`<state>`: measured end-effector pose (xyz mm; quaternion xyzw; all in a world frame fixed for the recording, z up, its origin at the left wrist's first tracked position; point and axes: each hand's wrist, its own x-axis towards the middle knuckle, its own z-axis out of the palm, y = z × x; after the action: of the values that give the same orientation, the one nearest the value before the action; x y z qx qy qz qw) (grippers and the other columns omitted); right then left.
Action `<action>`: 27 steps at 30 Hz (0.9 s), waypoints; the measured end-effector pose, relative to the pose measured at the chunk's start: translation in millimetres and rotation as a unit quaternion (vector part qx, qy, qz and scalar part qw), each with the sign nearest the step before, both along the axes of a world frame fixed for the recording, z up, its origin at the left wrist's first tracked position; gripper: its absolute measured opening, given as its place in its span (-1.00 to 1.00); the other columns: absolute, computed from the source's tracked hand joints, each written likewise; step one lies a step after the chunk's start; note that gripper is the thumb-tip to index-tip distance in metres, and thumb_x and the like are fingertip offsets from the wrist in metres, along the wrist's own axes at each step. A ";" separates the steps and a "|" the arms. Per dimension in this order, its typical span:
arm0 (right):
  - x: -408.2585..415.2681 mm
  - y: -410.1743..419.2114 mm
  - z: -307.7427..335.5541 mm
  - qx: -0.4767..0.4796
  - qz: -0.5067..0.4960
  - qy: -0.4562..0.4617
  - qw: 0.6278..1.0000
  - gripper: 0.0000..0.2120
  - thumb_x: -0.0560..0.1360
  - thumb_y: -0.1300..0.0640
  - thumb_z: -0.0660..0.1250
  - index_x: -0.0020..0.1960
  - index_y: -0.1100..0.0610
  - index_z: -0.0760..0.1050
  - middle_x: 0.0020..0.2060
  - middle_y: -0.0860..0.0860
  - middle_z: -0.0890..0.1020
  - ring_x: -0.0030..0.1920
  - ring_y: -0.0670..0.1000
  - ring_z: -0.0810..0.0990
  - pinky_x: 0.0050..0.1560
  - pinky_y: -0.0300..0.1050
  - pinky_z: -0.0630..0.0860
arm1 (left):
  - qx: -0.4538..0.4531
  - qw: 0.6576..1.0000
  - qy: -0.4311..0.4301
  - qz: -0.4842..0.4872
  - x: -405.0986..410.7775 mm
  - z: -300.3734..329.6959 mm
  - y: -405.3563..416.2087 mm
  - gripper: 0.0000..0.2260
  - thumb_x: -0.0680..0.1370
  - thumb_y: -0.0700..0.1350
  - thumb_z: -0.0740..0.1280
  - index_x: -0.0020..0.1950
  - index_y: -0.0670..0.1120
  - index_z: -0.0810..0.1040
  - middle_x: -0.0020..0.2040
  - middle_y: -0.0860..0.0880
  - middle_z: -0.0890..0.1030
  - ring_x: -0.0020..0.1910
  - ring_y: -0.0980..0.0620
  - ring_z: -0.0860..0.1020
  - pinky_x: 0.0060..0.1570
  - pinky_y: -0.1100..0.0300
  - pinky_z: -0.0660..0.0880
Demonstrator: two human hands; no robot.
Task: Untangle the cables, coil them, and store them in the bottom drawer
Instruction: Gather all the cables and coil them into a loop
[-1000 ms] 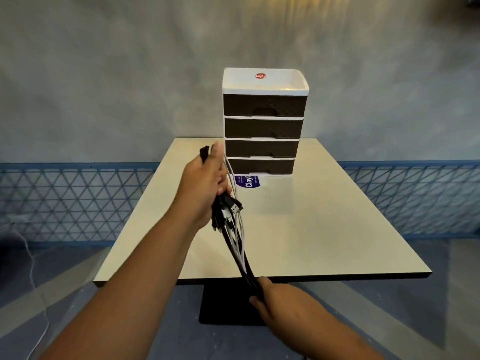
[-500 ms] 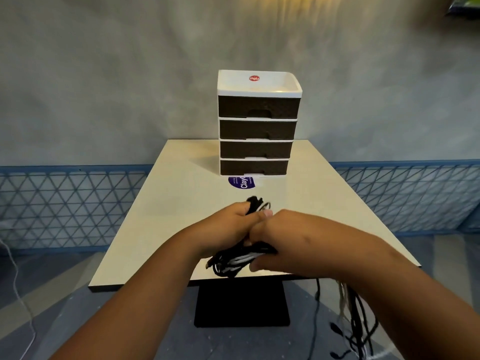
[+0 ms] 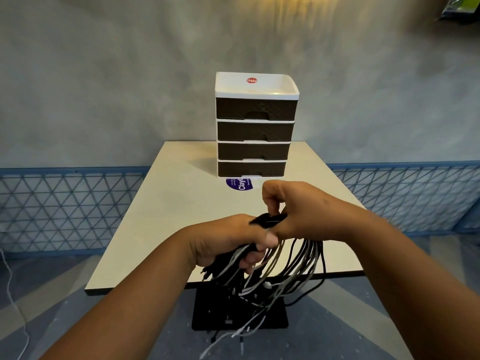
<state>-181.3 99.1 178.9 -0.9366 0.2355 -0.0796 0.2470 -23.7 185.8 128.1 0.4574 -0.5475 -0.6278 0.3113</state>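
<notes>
A: Since half a second ago the right hand (image 3: 306, 211) has lifted to about one o'clock of the left hand (image 3: 228, 242), and the cables (image 3: 280, 271) now hang between them in an open loop.

B: How are the fingers?

A: The left hand's fingers are curled round the gathered bundle, thumb on top. The right hand pinches a black strand near the top of the bundle with curled fingers. I'd say the left anchors the coil while the right feeds the next turn.

B: Where do the cables sit?

A: At six o'clock, off the near edge of the table (image 3: 166, 216), black and white strands mixed. Loose ends trail down toward the floor in front of the table's black base (image 3: 275, 318).

B: And farther out?

A: A purple sticker (image 3: 237, 183) lies on the tabletop at twelve o'clock. Just behind it stands the drawer unit (image 3: 255, 126), four dark drawers under a white top.

B: The bottom drawer (image 3: 252, 168)?

A: It looks closed, so it must be pulled out first. Both hands are busy, and the dangling ends could snag.
</notes>
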 end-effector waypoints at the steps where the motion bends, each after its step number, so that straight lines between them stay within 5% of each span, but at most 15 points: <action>1: -0.3 -3.5 0.8 0.027 0.017 0.001 0.999 -0.58 0.27 0.05 0.61 -0.13 0.10 0.38 -0.23 0.02 0.54 -0.29 0.03 0.50 -0.29 -0.03 0.52 | -0.016 0.999 -0.030 -0.014 0.1 2.0 -0.2 -0.76 0.39 -0.01 0.40 -0.26 -0.14 0.42 -0.46 -0.02 0.37 -0.49 0.08 0.36 -0.29 0.16 0.47; 4: -5.2 -17.5 0.4 0.159 0.077 -0.017 0.984 -0.59 0.31 0.16 0.60 -0.13 0.16 0.35 -0.26 0.13 0.55 -0.35 0.09 0.52 -0.37 -0.13 0.48 | -0.011 0.998 -0.038 -0.047 3.5 11.4 1.4 -0.83 0.47 -0.15 0.40 -0.19 -0.19 0.45 -0.49 0.00 0.30 -0.54 0.11 0.31 -0.33 0.18 0.48; 7: -11.0 -32.7 -3.8 0.299 0.147 -0.100 0.938 -0.70 0.39 0.35 0.48 -0.09 0.15 0.37 -0.22 0.18 0.55 -0.37 0.17 0.49 -0.43 -0.22 0.48 | 0.031 0.994 0.080 -0.065 9.9 19.0 5.9 -0.89 0.52 -0.17 0.33 -0.17 -0.11 0.44 -0.53 0.07 0.28 -0.58 0.17 0.28 -0.36 0.24 0.44; 11: -22.4 -43.7 -9.9 0.419 0.195 -0.213 0.861 -0.71 0.43 0.47 0.38 -0.02 0.17 0.39 -0.24 0.18 0.55 -0.43 -0.02 0.53 -0.42 -0.29 0.51 | 0.025 0.973 0.212 -0.082 14.4 19.5 10.4 -0.73 0.54 -0.18 0.33 -0.23 -0.22 0.28 -0.56 0.09 0.22 -0.60 0.23 0.30 -0.36 0.27 0.43; 14: -29.9 -49.7 -26.4 0.460 0.178 -0.269 0.827 -0.68 0.37 0.33 0.49 0.01 0.18 0.41 -0.30 0.18 0.52 -0.45 -0.03 0.54 -0.43 -0.27 0.52 | 0.010 0.955 0.283 -0.086 14.2 23.0 15.0 -0.62 0.55 -0.15 0.34 -0.21 -0.07 0.11 -0.55 0.09 0.21 -0.60 0.23 0.30 -0.35 0.29 0.45; 18: -30.0 -40.8 -50.5 0.468 0.117 -0.314 0.817 -0.74 0.42 0.28 0.45 0.04 0.31 0.47 -0.30 0.09 0.59 -0.40 -0.05 0.55 -0.41 -0.26 0.51 | -0.002 0.929 0.359 -0.090 8.5 28.2 18.3 -0.81 0.58 -0.18 0.29 -0.11 -0.09 0.27 -0.52 0.11 0.26 -0.58 0.16 0.26 -0.33 0.30 0.46; 21: -32.0 -29.8 -71.3 0.458 0.062 -0.339 0.819 -0.95 0.43 0.22 0.41 -0.12 0.16 0.63 -0.41 0.11 0.58 -0.46 -0.05 0.54 -0.43 -0.27 0.49 | -0.022 0.902 0.425 -0.070 6.7 33.1 18.1 -0.90 0.61 -0.17 0.24 -0.08 -0.15 0.38 -0.51 0.11 0.28 -0.57 0.15 0.28 -0.33 0.27 0.42; 24: -32.9 -23.7 -97.4 0.466 0.016 -0.332 0.820 -0.56 0.28 -0.10 0.60 -0.23 0.27 0.56 -0.43 0.24 0.43 -0.44 0.11 0.48 -0.39 -0.11 0.50 | -0.049 0.873 0.486 -0.026 11.9 40.3 14.2 -0.89 0.62 -0.12 0.22 -0.08 -0.12 0.38 -0.51 0.11 0.30 -0.56 0.16 0.28 -0.32 0.28 0.38; 27: -23.8 -7.7 -117.1 0.492 -0.009 -0.324 0.808 -0.68 0.30 -0.09 0.57 -0.23 0.12 0.57 -0.48 0.10 0.40 -0.42 0.10 0.50 -0.33 -0.04 0.49 | -0.059 0.839 0.541 0.024 17.5 44.6 7.5 -0.86 0.63 -0.07 0.20 -0.08 -0.09 0.35 -0.51 0.11 0.31 -0.54 0.18 0.29 -0.30 0.30 0.37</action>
<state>-205.1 91.5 61.8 -0.6079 0.1578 -0.2539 0.7355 -6.2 193.2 172.7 0.0385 -0.3170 -0.7339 0.5995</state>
